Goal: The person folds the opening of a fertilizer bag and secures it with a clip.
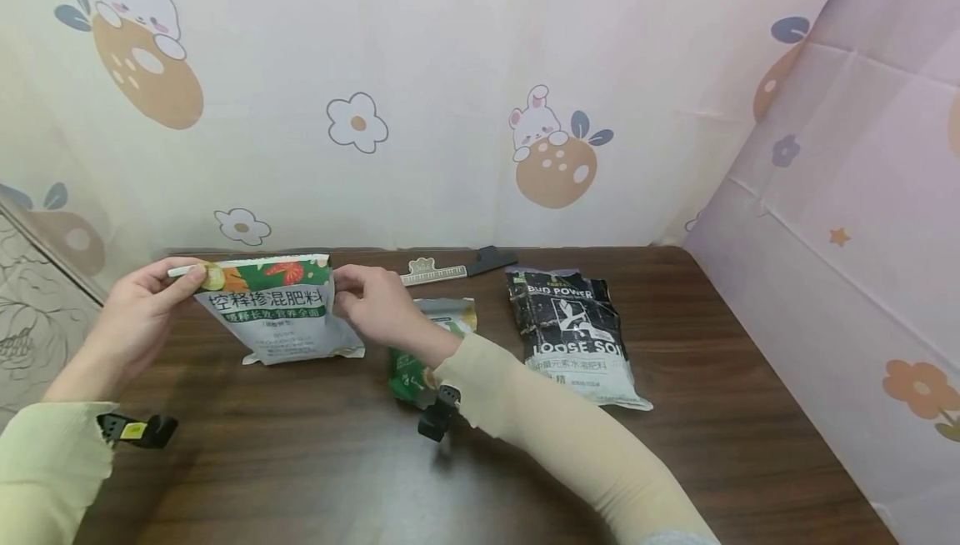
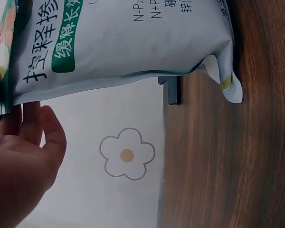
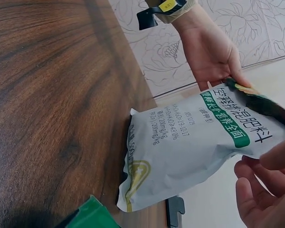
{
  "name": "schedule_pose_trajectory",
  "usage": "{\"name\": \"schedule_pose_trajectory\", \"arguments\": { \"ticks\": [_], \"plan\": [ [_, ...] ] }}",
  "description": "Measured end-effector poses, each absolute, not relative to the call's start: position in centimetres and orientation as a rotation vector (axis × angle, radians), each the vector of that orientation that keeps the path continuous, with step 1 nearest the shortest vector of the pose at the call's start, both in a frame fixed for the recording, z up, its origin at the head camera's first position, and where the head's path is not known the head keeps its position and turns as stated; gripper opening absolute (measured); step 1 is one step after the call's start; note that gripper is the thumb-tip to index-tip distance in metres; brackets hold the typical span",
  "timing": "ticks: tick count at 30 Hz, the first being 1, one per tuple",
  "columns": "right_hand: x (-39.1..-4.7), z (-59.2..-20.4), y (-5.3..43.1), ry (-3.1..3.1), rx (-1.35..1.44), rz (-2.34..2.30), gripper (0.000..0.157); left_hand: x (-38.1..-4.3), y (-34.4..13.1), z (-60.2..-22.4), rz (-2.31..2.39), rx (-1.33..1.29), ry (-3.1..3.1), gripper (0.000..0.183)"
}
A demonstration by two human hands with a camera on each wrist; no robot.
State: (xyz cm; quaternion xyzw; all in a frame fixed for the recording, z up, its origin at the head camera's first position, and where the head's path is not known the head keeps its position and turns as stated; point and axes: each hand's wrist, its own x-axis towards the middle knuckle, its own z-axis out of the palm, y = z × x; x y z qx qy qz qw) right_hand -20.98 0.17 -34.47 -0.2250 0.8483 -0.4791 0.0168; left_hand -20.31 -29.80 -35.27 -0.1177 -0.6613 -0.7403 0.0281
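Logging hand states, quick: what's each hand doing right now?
Left hand: closed, pinching the white bag by a top corner.
Right hand: closed, holding the same bag near its other top corner.

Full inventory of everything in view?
Soft green-topped bag: 1, white, held at left
Narrow strip: 1, white, at its top
Soft pouch: 1, green and white, centre
Soft lettered bag: 1, black and white, right
Ruled strip: 1, pale, table's back
Flat bar: 1, black, beside ruled strip
Wooden table: 1, brown, below
Rabbit-print cloth: count unclear, pale, back and right
Floral panel: 1, pale, far left
Wrist cameras: 2, black, at wrists
Sleeves: 2, pale yellowish, both arms
Left hand: 1, bare, pinching green-topped bag
Right hand: 1, bare, gripping its edge
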Motion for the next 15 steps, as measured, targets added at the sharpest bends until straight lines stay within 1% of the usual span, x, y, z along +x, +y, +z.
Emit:
{"name": "schedule_pose_trajectory", "arguments": {
  "ticks": [4,9,13,15],
  "plan": [
    [-21.1,-33.8,0.3,2.666,-0.644,-1.530,0.026,-20.4,-29.8,-35.4,-2.317,-0.382,-2.013,0.016],
    [-21.5,-31.3,-0.3,2.615,-0.630,-1.616,0.026,-20.4,-29.9,-35.6,-2.331,-0.415,-1.964,0.015],
    [-21.8,-29.2,-1.4,2.566,-0.680,-1.626,0.025,-20.3,-29.9,-35.7,-2.320,-0.444,-1.948,0.015],
    [-21.8,-28.4,-2.2,2.594,-0.744,-1.541,0.026,-20.4,-29.9,-35.7,-2.313,-0.447,-1.955,0.015]
  ]
}}
